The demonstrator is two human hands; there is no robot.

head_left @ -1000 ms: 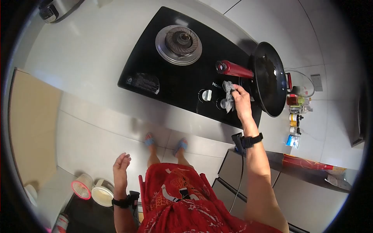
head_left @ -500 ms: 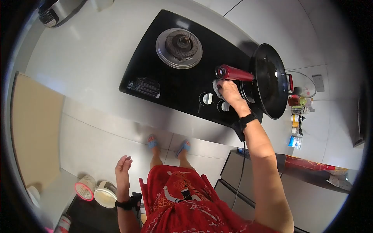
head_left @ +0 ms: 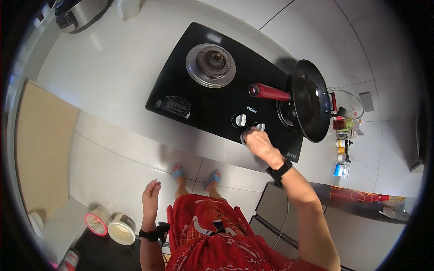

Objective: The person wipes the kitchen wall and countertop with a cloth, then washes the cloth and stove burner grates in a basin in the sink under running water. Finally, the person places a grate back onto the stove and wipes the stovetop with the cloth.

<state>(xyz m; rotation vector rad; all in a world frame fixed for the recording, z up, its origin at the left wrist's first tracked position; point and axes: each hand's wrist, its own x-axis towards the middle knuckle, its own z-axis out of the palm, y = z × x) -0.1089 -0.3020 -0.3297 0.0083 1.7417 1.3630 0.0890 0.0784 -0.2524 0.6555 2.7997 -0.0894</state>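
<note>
At front edge of black stovetop (head_left: 203,108), right hand (head_left: 261,144) curled over grey cloth (head_left: 245,135), pressed beside lower silver knob (head_left: 260,127). Second knob (head_left: 240,120) just beyond cloth. Red-handled wok (head_left: 311,101) on burner at right. Left hand (head_left: 151,192) empty, fingers loosely bent, hanging above floor (head_left: 131,167), well apart from stove.

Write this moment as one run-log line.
right hand: on crumpled grey cloth, near black glass hob front edge | left hand: lowered, apparently empty | black round red-handled wok: over right burner
</note>
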